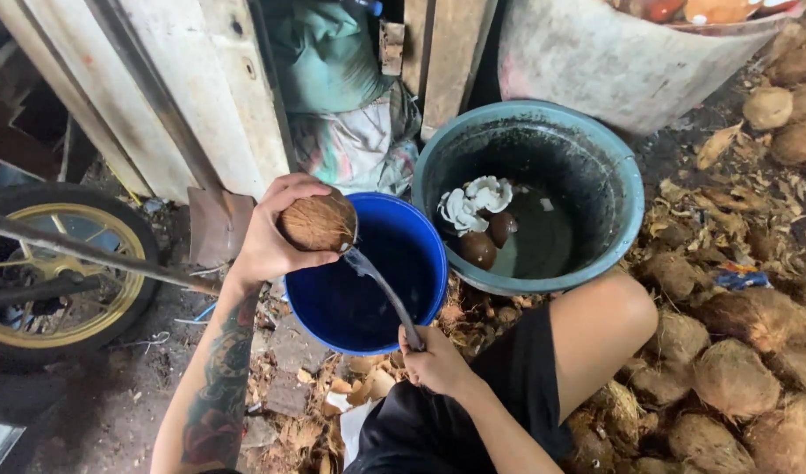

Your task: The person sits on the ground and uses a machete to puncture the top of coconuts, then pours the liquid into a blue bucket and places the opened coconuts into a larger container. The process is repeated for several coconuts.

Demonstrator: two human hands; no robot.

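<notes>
My left hand (267,241) grips a brown husked coconut (318,222) and holds it over the rim of a blue bucket (420,298). My right hand (434,360) is closed on the handle of a curved metal blade (381,285), whose tip touches the underside of the coconut. The blade crosses over the dark inside of the blue bucket. To the right stands a larger teal basin (618,219) holding water, white coconut flesh (475,204) and two dark coconut pieces (486,241).
A heap of husked coconuts (737,369) lies at the right, with husk scraps around my bare knee (609,320). A wheel with a yellow rim (61,268) stands at the left. Boards, cloth sacks and a grey tub (614,61) line the back.
</notes>
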